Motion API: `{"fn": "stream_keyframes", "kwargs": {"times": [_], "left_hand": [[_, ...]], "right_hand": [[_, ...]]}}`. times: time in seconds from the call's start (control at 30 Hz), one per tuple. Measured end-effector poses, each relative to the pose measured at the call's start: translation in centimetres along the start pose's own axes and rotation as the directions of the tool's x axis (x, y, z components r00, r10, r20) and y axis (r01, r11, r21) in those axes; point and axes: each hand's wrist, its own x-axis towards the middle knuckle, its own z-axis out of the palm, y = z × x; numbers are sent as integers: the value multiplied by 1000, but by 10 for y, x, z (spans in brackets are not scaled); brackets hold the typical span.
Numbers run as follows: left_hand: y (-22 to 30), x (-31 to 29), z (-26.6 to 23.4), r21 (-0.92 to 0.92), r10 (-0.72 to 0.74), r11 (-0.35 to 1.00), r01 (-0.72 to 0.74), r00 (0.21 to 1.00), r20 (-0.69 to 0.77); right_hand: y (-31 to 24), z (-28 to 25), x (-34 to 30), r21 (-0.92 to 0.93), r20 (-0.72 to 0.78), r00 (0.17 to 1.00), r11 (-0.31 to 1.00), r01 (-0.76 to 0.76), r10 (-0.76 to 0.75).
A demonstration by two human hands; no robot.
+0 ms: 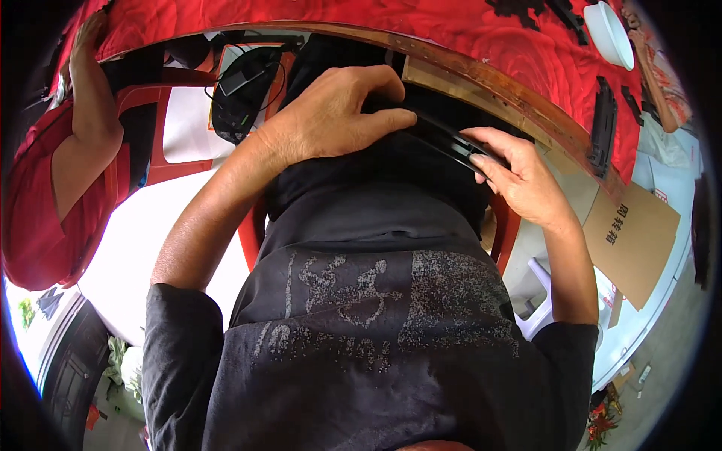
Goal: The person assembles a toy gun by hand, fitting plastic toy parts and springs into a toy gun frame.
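Observation:
A long, narrow black plastic part [444, 141] lies slantwise above my lap, just this side of the table edge. My right hand [521, 174] holds its lower right end between thumb and fingers. At the upper left end, the thumb of my left hand [342, 111] presses on the part while the other fingers curl over. Dark trousers behind make that end hard to make out. A similar black part [603, 124] rests on the table's right side, near the edge.
A red cloth [361, 15] covers the table, above a wooden edge [481, 75]. More black parts [519, 11] and a white bowl [608, 36] are at the far right. A person in red [60, 188] sits at left, another at far right. Flattened cardboard [635, 240] lies at right.

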Motion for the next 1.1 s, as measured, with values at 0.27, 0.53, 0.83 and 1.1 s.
{"fn": "stream_keyframes", "kwargs": {"times": [0.27,0.53,0.83,1.1], "left_hand": [[-3,17,13,-347,12,937,-38,997,-76],[2,20,23,-310,137,930,-196,969,-204],[16,40,27,-204,327,891,-405,886,-329],[34,53,24,-157,373,883,-442,864,-338]], "right_hand": [[-4,-1,-9,117,-56,998,992,43,-37],[-12,-1,-7,-132,-76,997,991,3,-13],[-9,-2,-13,-44,-158,987,999,9,-16],[-9,0,-19,30,-230,973,999,42,-34]]}}
